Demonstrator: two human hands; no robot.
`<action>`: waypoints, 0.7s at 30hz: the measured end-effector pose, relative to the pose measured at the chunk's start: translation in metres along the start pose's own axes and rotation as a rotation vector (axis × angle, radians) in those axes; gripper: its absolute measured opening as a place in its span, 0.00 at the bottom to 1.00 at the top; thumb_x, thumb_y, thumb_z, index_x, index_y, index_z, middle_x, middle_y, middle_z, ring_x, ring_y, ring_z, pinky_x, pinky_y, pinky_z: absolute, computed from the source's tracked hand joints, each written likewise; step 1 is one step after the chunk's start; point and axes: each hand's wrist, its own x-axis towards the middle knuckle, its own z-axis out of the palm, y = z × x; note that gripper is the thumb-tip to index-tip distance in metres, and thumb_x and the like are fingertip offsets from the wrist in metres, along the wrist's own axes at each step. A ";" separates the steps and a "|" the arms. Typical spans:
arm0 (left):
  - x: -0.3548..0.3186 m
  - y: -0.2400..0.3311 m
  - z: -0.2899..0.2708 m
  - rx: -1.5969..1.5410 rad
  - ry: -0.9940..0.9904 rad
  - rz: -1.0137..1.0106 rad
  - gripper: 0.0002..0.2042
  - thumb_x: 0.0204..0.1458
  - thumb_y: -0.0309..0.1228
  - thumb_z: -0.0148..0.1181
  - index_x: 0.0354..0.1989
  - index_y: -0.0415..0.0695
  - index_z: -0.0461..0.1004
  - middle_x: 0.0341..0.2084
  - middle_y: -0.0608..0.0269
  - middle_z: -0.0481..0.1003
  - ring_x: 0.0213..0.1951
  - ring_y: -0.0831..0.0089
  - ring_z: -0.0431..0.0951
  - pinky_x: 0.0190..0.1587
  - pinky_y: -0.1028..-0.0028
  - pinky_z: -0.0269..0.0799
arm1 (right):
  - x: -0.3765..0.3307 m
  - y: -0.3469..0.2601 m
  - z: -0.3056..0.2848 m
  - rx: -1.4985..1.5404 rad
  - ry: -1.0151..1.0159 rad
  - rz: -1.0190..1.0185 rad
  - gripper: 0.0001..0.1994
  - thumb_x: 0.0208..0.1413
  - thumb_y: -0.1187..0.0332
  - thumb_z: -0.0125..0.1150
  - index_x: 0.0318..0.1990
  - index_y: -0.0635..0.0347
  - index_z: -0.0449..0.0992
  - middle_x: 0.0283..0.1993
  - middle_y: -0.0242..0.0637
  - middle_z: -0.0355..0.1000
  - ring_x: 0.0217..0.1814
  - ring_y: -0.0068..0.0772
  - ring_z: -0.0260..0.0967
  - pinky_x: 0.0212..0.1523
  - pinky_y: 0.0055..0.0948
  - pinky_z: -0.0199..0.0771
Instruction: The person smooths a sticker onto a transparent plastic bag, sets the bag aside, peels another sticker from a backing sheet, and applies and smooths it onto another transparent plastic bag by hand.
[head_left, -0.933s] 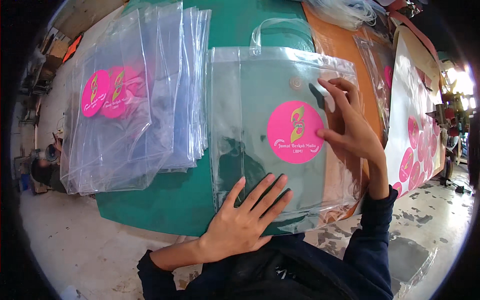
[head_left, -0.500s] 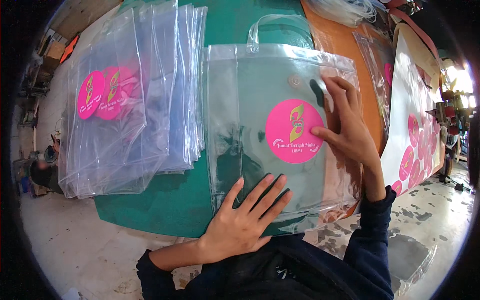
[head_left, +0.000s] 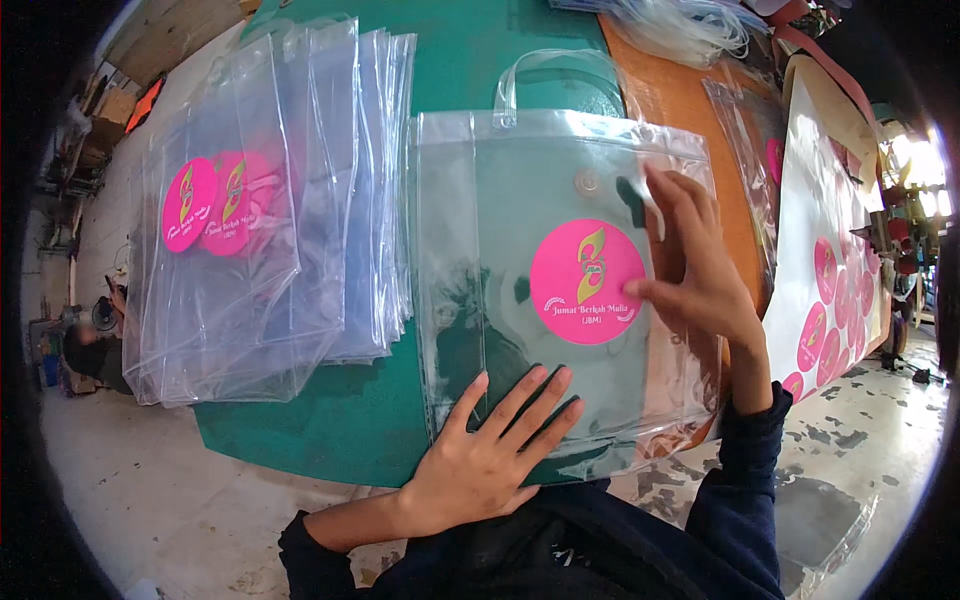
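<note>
A clear plastic bag (head_left: 520, 190) lies flat in front of me, its clear handle (head_left: 507, 92) pointing to the far side. On it is a round pink sticker (head_left: 565, 285) with a green and white design. Above the sticker sits a small round clear snap button (head_left: 587, 183). My left hand (head_left: 475, 450) rests flat on the bag's near edge, fingers spread. My right hand (head_left: 695, 255) arches over the bag's right part, thumb at the sticker's right edge and the other fingers apart from it; nothing shows in its grasp.
A stack of clear bags (head_left: 320, 220) with pink stickers stands on the green tabletop (head_left: 300, 440) at left. At right, a white sheet (head_left: 800, 230) bears several pink stickers beside an orange surface (head_left: 735, 170). Clear plastic strips (head_left: 690, 25) lie at the back. Another person (head_left: 95, 350) is at far left.
The whole view has shifted slightly, so everything sits a little lower. My right thumb is slightly lower along the sticker's edge. My left hand stays flat on the bag.
</note>
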 end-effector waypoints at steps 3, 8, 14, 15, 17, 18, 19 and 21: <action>0.000 0.000 -0.001 0.012 -0.014 0.005 0.48 0.29 0.50 0.69 0.65 0.55 0.57 0.67 0.57 0.51 0.67 0.64 0.52 0.61 0.48 0.50 | 0.005 0.013 0.007 0.294 0.113 0.055 0.47 0.32 0.65 0.75 0.65 0.53 0.56 0.60 0.48 0.55 0.65 0.53 0.48 0.63 0.43 0.50; 0.000 -0.002 -0.001 0.014 -0.019 0.005 0.49 0.27 0.49 0.70 0.65 0.56 0.56 0.67 0.57 0.50 0.67 0.64 0.51 0.62 0.49 0.48 | 0.004 0.001 0.012 0.025 0.165 0.080 0.46 0.33 0.61 0.74 0.64 0.53 0.57 0.59 0.47 0.56 0.64 0.52 0.49 0.62 0.42 0.50; -0.001 -0.002 -0.002 0.001 -0.034 0.005 0.49 0.28 0.49 0.70 0.66 0.56 0.56 0.67 0.57 0.50 0.68 0.64 0.50 0.63 0.49 0.45 | 0.006 -0.024 0.010 -0.174 0.103 0.082 0.49 0.28 0.52 0.75 0.64 0.47 0.59 0.61 0.44 0.56 0.64 0.50 0.48 0.62 0.44 0.49; -0.001 -0.002 -0.002 0.002 -0.039 0.010 0.49 0.28 0.50 0.69 0.66 0.56 0.56 0.68 0.57 0.49 0.68 0.63 0.50 0.63 0.49 0.45 | 0.006 -0.022 0.009 -0.176 0.102 0.085 0.49 0.28 0.52 0.75 0.64 0.47 0.59 0.61 0.44 0.56 0.64 0.50 0.48 0.62 0.44 0.49; -0.002 -0.002 0.000 0.005 -0.036 0.010 0.49 0.29 0.50 0.69 0.66 0.56 0.55 0.68 0.57 0.49 0.68 0.63 0.50 0.63 0.49 0.45 | 0.008 -0.016 0.008 -0.089 0.090 0.101 0.46 0.33 0.51 0.73 0.63 0.52 0.60 0.63 0.41 0.54 0.65 0.46 0.49 0.64 0.39 0.50; -0.002 -0.002 0.001 0.010 -0.034 0.008 0.49 0.29 0.50 0.69 0.66 0.56 0.55 0.68 0.56 0.49 0.68 0.63 0.49 0.63 0.49 0.45 | 0.007 -0.015 0.008 -0.087 0.089 0.100 0.46 0.33 0.51 0.73 0.63 0.52 0.60 0.63 0.41 0.54 0.65 0.46 0.49 0.64 0.39 0.50; -0.002 -0.002 0.001 0.010 -0.035 0.006 0.49 0.29 0.50 0.69 0.66 0.56 0.55 0.68 0.56 0.49 0.68 0.63 0.49 0.63 0.49 0.45 | 0.007 -0.014 0.008 -0.088 0.079 0.111 0.42 0.36 0.53 0.72 0.62 0.53 0.62 0.63 0.40 0.54 0.64 0.47 0.49 0.64 0.39 0.51; -0.001 -0.003 0.000 0.009 -0.050 0.018 0.49 0.30 0.50 0.69 0.66 0.56 0.54 0.68 0.56 0.48 0.68 0.62 0.49 0.63 0.48 0.45 | 0.007 -0.008 0.009 -0.088 0.069 0.119 0.39 0.39 0.56 0.70 0.61 0.54 0.63 0.63 0.40 0.55 0.64 0.47 0.50 0.64 0.40 0.51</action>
